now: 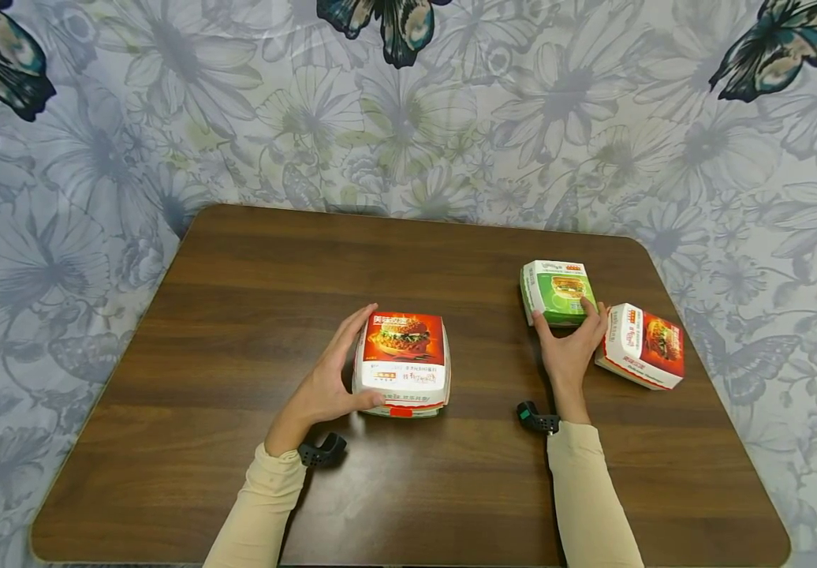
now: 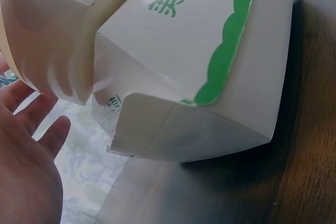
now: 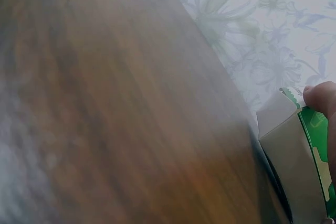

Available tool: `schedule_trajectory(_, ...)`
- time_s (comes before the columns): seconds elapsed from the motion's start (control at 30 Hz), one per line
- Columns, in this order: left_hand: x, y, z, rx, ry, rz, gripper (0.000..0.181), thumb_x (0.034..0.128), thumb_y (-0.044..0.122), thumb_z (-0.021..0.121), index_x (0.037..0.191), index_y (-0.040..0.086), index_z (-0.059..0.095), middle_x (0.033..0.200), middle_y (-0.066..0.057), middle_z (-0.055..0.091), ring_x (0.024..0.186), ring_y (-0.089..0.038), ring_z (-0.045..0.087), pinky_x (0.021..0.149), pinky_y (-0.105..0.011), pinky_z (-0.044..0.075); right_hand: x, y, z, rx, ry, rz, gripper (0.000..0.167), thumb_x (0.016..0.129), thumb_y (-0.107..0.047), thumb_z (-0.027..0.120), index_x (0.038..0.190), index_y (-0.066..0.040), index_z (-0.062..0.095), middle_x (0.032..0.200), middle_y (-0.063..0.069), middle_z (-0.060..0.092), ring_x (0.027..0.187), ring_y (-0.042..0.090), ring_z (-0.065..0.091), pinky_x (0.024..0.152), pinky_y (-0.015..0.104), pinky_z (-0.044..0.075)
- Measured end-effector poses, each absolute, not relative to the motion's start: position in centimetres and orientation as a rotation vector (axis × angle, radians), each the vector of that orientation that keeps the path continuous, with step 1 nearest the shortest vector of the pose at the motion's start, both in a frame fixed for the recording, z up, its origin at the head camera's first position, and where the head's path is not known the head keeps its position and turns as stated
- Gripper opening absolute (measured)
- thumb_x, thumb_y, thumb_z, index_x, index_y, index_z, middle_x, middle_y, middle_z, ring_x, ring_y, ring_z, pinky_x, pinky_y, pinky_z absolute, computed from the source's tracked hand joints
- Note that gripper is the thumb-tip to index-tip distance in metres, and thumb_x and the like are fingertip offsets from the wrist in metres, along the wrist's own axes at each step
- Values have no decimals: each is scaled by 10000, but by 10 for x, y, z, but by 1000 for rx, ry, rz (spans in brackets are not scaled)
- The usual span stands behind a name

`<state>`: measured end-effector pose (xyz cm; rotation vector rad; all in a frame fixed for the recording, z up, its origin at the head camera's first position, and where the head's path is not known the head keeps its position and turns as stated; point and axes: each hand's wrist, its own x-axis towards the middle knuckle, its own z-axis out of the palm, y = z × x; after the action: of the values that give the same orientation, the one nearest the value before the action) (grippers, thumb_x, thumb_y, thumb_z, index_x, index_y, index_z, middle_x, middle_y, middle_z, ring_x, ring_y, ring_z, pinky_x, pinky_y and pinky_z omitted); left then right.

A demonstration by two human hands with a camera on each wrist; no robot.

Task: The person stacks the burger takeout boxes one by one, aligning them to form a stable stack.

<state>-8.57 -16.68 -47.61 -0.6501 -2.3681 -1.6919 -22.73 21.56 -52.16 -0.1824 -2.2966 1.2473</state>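
Note:
My left hand [image 1: 319, 394] grips a red-and-white burger box [image 1: 404, 382], thumb at its near left corner and fingers along its far left. The left wrist view shows this upper box [image 2: 50, 40] on a white box with green lettering [image 2: 210, 61], the hand [image 2: 26, 166] beside the upper one. With thumb and fingers, my right hand [image 1: 570, 351] holds a green-topped box [image 1: 557, 288] at its near end. In the right wrist view, a thumb [image 3: 320, 98] presses that box's edge [image 3: 296, 156]; most of the hand is out of frame.
Another red-and-white box [image 1: 639, 347] sits just right of my right hand, near the right edge of the brown table [image 1: 408, 489]. Floral cloth with butterflies [image 1: 408, 142] lies beyond the table. Dark bands circle both wrists.

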Motion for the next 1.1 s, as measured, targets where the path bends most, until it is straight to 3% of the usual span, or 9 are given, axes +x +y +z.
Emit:
schedule_trajectory(0.27,-85,-166,-475,-638,-2365,-1716,1231,728,831,704,1668,258,152,1711,-31,184,1546,-266,227,1163,-686,254,-224,214,-518,-151,-2287,1242,822,852,-357,852,1486,-56,424,1642,218,208,1580,342,84,1270,487,157)
schedule_trajectory(0.43,-86,-167,-476,-624,-2370,-1713,1255,720,845,697,1670,237,146,1708,-95,187,1545,-263,229,1171,-678,250,-222,213,-516,-133,-2277,1247,810,855,-344,850,1484,-56,430,1646,213,208,1577,352,92,1264,503,168)
schedule_trajectory(0.73,-86,-167,-477,-615,-2379,-1708,1249,719,847,696,1670,254,144,1711,19,183,1548,-251,225,1184,-662,242,-218,214,-513,-106,-2272,1254,802,861,-340,846,1488,-58,434,1662,170,208,1574,301,123,1253,525,186)
schedule_trajectory(1.1,-85,-167,-479,-637,-2367,-1699,1228,731,825,706,1669,267,144,1708,-59,191,1545,-250,231,1193,-623,251,-212,213,-504,-94,-2271,1261,803,862,-339,842,1503,-84,432,1666,121,221,1557,257,172,1254,506,185)
